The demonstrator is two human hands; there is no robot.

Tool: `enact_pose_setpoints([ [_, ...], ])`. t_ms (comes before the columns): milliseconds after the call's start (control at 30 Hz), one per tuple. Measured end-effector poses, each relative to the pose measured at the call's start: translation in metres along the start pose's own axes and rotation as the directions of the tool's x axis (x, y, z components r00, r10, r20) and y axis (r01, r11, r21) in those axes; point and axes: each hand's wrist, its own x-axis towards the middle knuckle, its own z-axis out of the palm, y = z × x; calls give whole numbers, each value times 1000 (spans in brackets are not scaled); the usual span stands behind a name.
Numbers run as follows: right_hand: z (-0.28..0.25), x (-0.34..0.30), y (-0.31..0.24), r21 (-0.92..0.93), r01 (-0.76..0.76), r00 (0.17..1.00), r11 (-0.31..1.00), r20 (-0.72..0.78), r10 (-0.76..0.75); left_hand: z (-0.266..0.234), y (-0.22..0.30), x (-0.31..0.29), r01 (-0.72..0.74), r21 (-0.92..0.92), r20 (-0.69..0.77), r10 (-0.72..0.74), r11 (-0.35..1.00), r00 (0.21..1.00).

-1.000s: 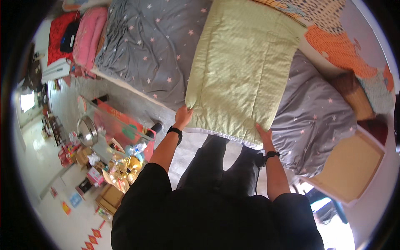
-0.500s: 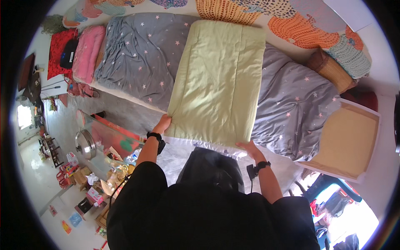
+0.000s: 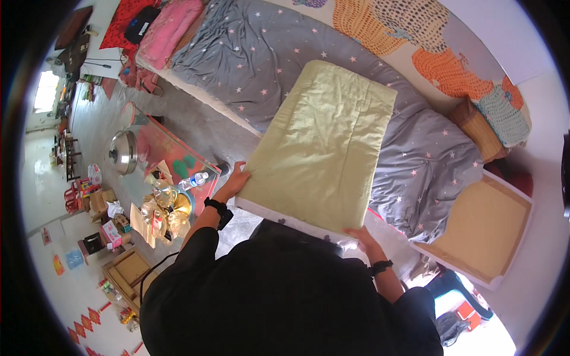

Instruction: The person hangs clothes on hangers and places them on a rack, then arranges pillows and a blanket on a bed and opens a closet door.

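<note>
From where I stand, a grey, star-patterned bedcover (image 3: 258, 83) spreads across the room, a low table (image 3: 155, 145) off to the left. The pale green quilt (image 3: 314, 151) reaches from over the bedcover toward the person, left hand (image 3: 237, 179) clamped on its near left corner, right hand (image 3: 364, 240) gripping the near right.
</note>
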Motion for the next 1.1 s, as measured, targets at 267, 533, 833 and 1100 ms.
enact_pose_setpoints([
  [267,-49,43,-255,362,448,894,817,-180,-410,-40,159,150,-280,-440,196,396,853,897],
  [533,-140,192,-294,-554,228,791,801,-375,-484,28,231,297,-339,-18,12,339,941,941],
  [833,-64,272,-245,-180,194,850,964,-460,-257,63,119,331,121,69,3,-122,990,993],
  [1100,-60,270,-260,34,25,970,999,-242,-16,49,107,315,57,-172,158,-30,983,987],
])
